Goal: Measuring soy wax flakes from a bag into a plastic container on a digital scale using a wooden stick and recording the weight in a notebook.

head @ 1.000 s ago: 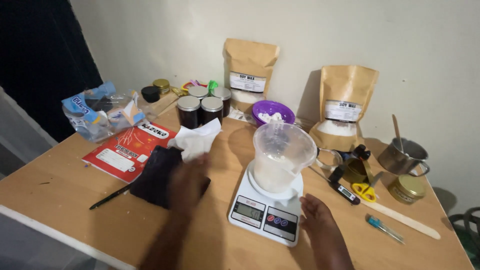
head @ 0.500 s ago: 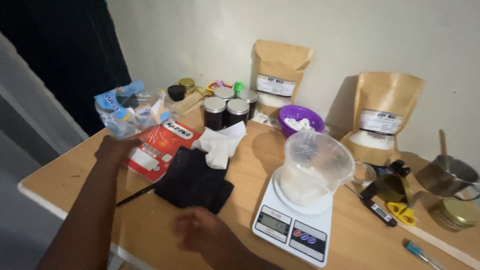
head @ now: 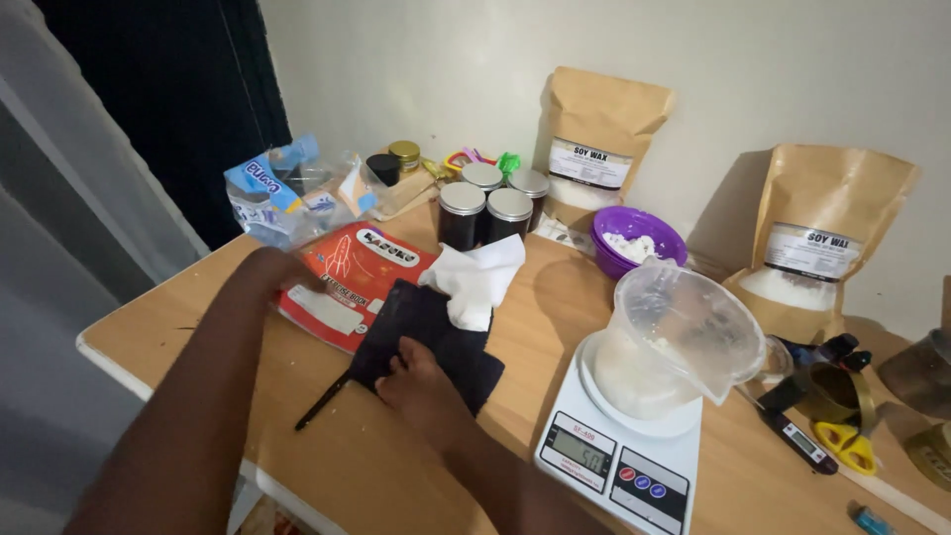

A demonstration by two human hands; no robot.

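My right hand (head: 421, 384) lies on the near edge of a black folded cloth (head: 436, 327), thumb on top and fingers curled at its rim. A crumpled white tissue (head: 477, 277) rests on the cloth's far end. My left hand (head: 272, 269) reaches across to the far left corner of a red booklet (head: 352, 272) that lies partly under the cloth; its fingers are blurred. A thin black stick (head: 322, 401) lies just left of my right hand. A clear plastic jug (head: 684, 332) with white flakes stands on a white digital scale (head: 619, 451) to the right.
Three dark jars (head: 485, 210), a purple bowl (head: 639, 238) and two brown paper pouches (head: 604, 139) stand along the wall. A plastic bag of bits (head: 297, 193) sits at the back left. A thermometer (head: 797, 436), tins and yellow scissors (head: 847, 446) lie at the right. The table edge (head: 149, 372) runs near left.
My right hand has moved up onto the black cloth's near edge. My left hand has stayed by the red booklet's far corner. The view has shifted closer and left.
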